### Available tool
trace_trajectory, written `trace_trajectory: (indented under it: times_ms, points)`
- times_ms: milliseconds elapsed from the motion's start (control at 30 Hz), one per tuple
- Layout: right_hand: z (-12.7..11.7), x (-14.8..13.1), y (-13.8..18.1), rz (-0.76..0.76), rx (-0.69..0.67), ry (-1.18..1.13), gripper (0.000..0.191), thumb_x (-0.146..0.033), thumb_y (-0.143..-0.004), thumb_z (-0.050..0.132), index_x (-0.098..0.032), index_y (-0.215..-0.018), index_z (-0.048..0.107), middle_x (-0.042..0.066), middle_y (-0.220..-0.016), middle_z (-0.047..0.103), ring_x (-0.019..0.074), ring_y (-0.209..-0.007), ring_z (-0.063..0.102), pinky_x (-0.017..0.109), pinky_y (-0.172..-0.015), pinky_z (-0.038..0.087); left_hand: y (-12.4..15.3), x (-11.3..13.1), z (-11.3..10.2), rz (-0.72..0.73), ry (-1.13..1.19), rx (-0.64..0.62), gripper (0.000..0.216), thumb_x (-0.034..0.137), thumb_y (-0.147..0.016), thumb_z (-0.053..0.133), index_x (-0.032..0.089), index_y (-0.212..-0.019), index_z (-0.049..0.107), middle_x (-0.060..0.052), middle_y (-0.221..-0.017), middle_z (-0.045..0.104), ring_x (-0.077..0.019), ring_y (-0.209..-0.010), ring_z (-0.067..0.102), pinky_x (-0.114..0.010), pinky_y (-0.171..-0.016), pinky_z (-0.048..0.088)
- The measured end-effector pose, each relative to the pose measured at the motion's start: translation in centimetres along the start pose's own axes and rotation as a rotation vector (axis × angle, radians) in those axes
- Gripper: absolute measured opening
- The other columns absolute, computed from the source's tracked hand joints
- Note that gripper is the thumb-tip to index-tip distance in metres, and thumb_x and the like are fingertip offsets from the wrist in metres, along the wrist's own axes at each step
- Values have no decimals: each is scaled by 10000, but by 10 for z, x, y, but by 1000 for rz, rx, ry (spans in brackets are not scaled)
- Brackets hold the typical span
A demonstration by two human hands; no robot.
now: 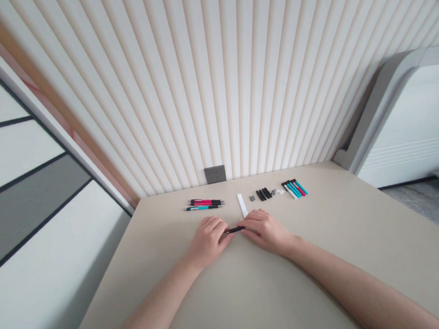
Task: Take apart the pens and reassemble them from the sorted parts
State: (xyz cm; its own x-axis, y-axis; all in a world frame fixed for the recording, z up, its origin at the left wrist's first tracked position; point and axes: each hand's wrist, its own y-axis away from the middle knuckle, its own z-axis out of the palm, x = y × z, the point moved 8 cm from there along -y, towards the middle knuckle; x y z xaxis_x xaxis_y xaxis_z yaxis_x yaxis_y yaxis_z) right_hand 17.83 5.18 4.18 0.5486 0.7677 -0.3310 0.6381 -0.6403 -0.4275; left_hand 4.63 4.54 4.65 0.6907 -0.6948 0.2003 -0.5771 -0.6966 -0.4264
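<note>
A slim black pen grip (pixel 234 229) spans the gap between my two hands, low over the table. My left hand (pixel 210 240) is closed with its fingertips pinching the left end, where a little metal shows. Fingers of my right hand (pixel 267 230) wrap the right end and hide it. Just beyond my right fingertips lie several thin white refills (pixel 242 203) side by side. To their right are a small grey pile of what look like springs (pixel 252 198) and several black grips (pixel 263 194).
Pink pens (pixel 206 202) and a teal pen (pixel 203 207) lie at the back left of the table (pixel 201 309). Tiny metal pieces (pixel 273 192), clear bits (pixel 280 192) and coloured barrels (pixel 294 188) lie back right. A socket (pixel 215 174) sits on the ribbed wall (pixel 231 81).
</note>
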Motion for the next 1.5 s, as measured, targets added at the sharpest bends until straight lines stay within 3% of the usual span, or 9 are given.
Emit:
trace_trajectory:
  times_ms: [233, 533, 767, 1067, 1233, 1500]
  points:
    - [12, 9, 1, 40, -50, -10, 190, -273, -941, 525, -226, -1003, 698, 52, -904, 666, 175, -874, 589, 297, -806, 451, 1, 1, -5, 14, 42, 56, 94, 294, -941, 528, 205, -916, 542, -26, -867, 629, -192, -846, 563, -355, -805, 449]
    - [8, 9, -1, 108, -54, -22, 198, -269, -946, 508, -217, -919, 697, 49, -876, 667, 171, -881, 605, 295, -817, 461, 0, 3, -12, 4, 36, 115, 44, 240, -927, 526, 212, -939, 557, -33, -871, 640, -194, -859, 580, -353, -818, 461]
    - [5, 15, 0, 157, 0, -114, 215, -268, -958, 477, -212, -959, 685, 51, -911, 697, 172, -893, 620, 295, -830, 475, 2, -5, -16, -87, 3, 179, 42, 228, -911, 522, 205, -936, 546, -40, -857, 617, -208, -851, 570, -366, -815, 458]
    - [-4, 23, 3, 194, 86, -102, 275, -250, -970, 432, -210, -1093, 674, 74, -991, 677, 169, -919, 620, 283, -842, 484, 1, -4, -14, -79, 10, 150, 43, 225, -907, 526, 204, -925, 559, -40, -866, 625, -204, -855, 577, -363, -819, 460]
    - [-8, 35, 4, 339, 91, 6, 291, -251, -964, 422, -216, -1123, 663, 72, -993, 672, 172, -912, 624, 273, -826, 475, 1, -3, -14, -68, 19, 143, 55, 240, -916, 515, 208, -923, 560, -39, -851, 623, -203, -841, 576, -367, -814, 459]
    - [-18, 78, 14, 594, 28, 298, 291, -270, -957, 436, -216, -1152, 645, 81, -1045, 688, 207, -965, 618, 309, -855, 423, 1, -2, -13, -58, 23, 144, 65, 235, -920, 509, 208, -917, 567, -33, -828, 624, -192, -812, 575, -359, -795, 453]
